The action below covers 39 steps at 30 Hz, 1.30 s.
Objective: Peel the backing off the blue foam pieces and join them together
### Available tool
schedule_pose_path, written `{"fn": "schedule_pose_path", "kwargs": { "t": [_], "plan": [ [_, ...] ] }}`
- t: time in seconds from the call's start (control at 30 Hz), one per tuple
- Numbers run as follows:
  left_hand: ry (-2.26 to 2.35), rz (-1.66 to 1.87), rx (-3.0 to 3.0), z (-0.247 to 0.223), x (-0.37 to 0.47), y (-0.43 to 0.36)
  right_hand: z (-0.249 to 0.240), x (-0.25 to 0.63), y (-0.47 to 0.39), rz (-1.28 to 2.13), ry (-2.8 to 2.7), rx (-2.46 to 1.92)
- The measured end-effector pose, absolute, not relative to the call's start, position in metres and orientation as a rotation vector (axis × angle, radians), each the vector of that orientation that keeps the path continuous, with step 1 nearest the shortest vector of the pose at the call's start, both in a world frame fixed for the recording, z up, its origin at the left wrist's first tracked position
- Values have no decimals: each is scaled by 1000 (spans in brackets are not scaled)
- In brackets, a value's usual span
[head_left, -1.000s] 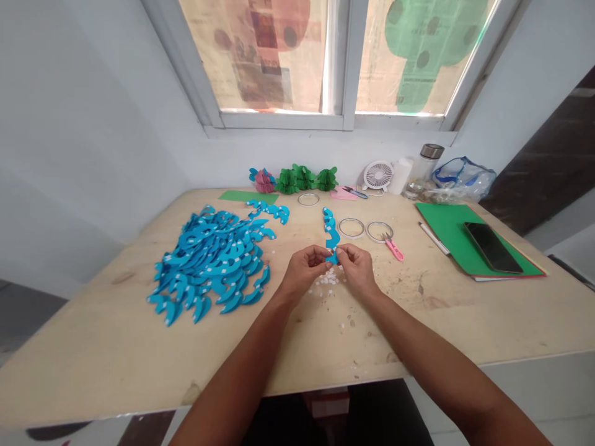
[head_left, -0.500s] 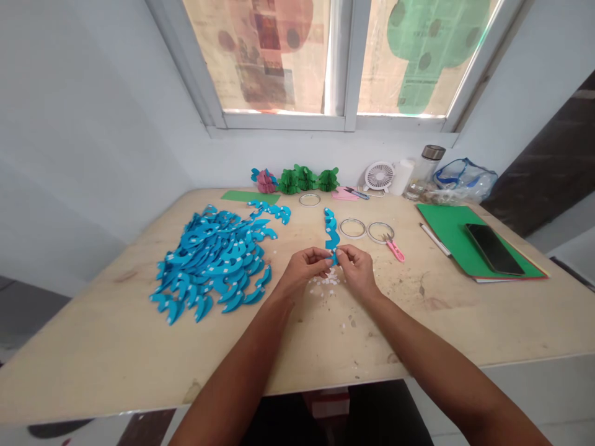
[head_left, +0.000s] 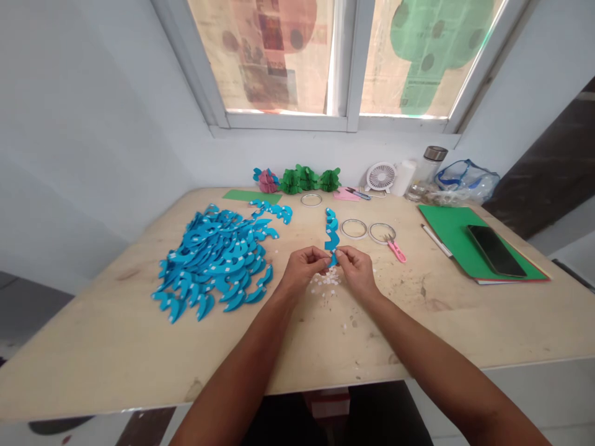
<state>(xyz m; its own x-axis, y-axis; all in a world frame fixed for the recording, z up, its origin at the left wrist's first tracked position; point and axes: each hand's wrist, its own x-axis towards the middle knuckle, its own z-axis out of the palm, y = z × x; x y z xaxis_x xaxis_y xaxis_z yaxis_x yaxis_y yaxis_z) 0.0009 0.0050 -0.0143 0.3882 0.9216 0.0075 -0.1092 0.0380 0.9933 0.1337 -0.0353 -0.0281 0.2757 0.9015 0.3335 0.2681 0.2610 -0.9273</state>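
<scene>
A wavy blue paper strip with small white squares on it runs away from me at the middle of the table. Its near end is between my left hand and my right hand, whose fingers are pinched on it from either side. The exact grip of the fingertips is partly hidden. Tiny white paper scraps lie just below my fingers. To the left spreads a large heap of curved blue paper pieces, many with white squares; a smaller blue group lies behind it.
Rolls of tape and pink-handled thread snips lie right of the strip. A phone rests on green sheets beside a pen. Along the wall stand green paper ornaments, a small fan and a bottle.
The view has shifted very slightly. Both hands stay at the near end of the blue strip, with hardly any visible movement of the fingers.
</scene>
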Motion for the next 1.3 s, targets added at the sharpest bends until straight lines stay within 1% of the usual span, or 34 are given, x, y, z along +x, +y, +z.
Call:
{"fn": "schedule_pose_path", "kwargs": {
  "t": [0.2, 0.5, 0.87, 1.03, 1.3],
  "plan": [
    [871, 984, 1248, -13, 2, 5, -32, 136, -31, 769, -1241, -1239],
    [902, 843, 1227, -13, 0, 4, -34, 138, -30, 754, -1143, -1271],
    [881, 854, 1275, -11, -2, 4, -30, 136, -33, 736, -1137, -1259],
    [857, 765, 1273, -7, -5, 4, -29, 136, -32, 778, -1069, -1237],
    [865, 839, 1362, -9, -5, 5, -28, 136, -31, 797, -1049, -1235]
  ]
}}
